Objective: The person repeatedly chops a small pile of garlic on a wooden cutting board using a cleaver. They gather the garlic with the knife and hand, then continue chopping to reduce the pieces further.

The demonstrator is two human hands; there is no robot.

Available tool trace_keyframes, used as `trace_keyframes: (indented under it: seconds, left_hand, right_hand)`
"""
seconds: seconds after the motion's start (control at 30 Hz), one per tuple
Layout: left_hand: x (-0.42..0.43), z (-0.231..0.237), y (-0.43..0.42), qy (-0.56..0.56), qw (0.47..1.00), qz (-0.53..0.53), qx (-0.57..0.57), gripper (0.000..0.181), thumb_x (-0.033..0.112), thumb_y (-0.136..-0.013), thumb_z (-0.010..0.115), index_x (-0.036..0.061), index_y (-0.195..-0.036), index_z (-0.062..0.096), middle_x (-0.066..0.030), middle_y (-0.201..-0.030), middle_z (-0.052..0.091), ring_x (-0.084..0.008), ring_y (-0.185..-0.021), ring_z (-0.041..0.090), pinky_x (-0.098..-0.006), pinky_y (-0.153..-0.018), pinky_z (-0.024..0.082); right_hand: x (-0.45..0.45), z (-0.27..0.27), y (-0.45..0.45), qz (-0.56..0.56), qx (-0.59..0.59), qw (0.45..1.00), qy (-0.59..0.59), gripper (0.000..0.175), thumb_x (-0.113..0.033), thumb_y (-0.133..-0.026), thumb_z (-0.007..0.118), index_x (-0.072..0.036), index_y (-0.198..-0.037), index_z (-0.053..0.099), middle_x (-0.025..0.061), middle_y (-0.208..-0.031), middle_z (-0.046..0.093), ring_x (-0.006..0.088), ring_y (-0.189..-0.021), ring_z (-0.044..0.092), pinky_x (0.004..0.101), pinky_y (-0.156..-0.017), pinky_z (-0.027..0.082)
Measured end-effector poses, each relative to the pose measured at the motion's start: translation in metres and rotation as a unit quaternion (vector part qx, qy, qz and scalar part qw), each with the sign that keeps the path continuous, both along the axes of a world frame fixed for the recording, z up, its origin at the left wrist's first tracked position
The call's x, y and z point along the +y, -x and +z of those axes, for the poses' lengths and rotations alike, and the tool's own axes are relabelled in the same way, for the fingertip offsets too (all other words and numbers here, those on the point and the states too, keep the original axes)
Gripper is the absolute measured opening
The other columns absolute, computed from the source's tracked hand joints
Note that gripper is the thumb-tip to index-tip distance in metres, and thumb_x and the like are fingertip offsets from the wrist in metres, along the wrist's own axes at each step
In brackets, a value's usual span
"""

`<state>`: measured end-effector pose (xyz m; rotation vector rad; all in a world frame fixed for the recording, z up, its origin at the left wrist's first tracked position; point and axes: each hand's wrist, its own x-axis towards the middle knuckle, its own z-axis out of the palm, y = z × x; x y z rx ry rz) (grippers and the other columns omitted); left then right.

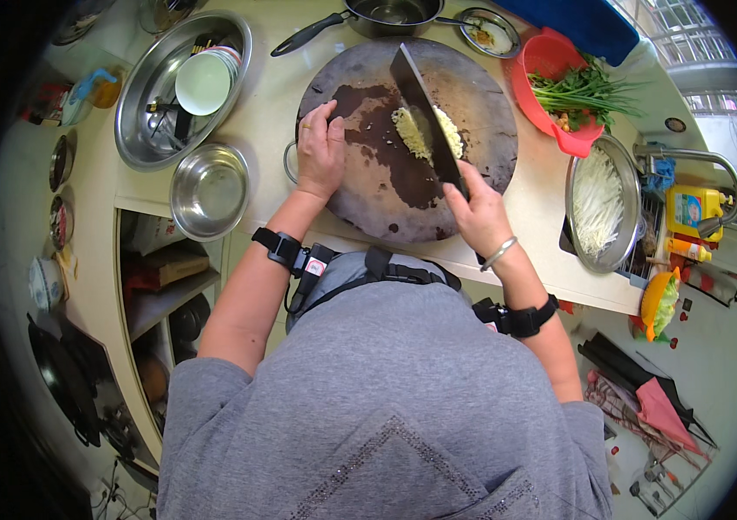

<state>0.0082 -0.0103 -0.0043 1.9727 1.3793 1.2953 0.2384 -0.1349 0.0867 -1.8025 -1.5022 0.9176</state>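
Note:
My right hand (480, 211) is closed around the handle of a cleaver (422, 107), whose blade points away from me over a round wooden chopping board (355, 205). Finely minced pale garlic (413, 133) lies on both sides of the blade, near the middle of the board. Part of the handle is hidden by my fingers. At the board's left edge rests my left hand (322, 153), holding nothing, its fingers partly spread. Dark wet patches mark the wood.
Left stand a steel basin (128, 123) with bowls and a smaller steel bowl (209, 192). Beyond the board are a saucepan (394, 16) and a seasoning dish (489, 32). Right are a red colander (531, 58) with greens, a basin of white shreds (596, 201) and a faucet (700, 153).

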Motion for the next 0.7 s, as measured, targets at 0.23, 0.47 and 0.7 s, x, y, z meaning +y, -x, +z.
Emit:
trace_keyframes:
  seconds: [0.23,0.47,0.7]
  left_hand:
    - [0.001,0.000,0.000,-0.010,1.000,-0.001,-0.004,0.034,0.022,-0.099,0.049,-0.0039,-0.118,0.058,-0.0203,-0.117,0.061,-0.0355,-0.111,0.055,-0.0406,-0.100,0.041]
    - [0.000,0.001,0.000,-0.003,1.000,0.001,-0.006,0.033,0.022,-0.099,0.049,-0.0031,-0.118,0.058,-0.0206,-0.116,0.061,-0.0357,-0.111,0.055,-0.0408,-0.100,0.041]
    - [0.000,0.002,0.000,-0.001,1.000,-0.002,-0.009,0.034,0.023,-0.099,0.049,-0.0029,-0.120,0.058,-0.0205,-0.117,0.060,-0.0358,-0.111,0.055,-0.0411,-0.099,0.042]
  right_hand:
    - [-0.001,-0.007,-0.010,-0.026,-0.012,0.999,0.020,0.036,-0.014,-0.094,0.060,-0.003,-0.128,0.055,0.0090,-0.088,0.067,0.0144,-0.076,0.061,0.0284,-0.072,0.050]
    - [-0.001,-0.004,-0.011,-0.050,0.035,0.997,0.048,0.039,-0.019,-0.091,0.060,-0.003,-0.127,0.055,0.0237,-0.103,0.067,0.0413,-0.098,0.064,0.0414,-0.084,0.052]
    - [-0.002,-0.002,-0.016,-0.048,0.043,0.997,0.041,0.036,-0.017,-0.094,0.059,-0.003,-0.127,0.055,0.0103,-0.084,0.067,0.0158,-0.071,0.061,0.0298,-0.068,0.051]
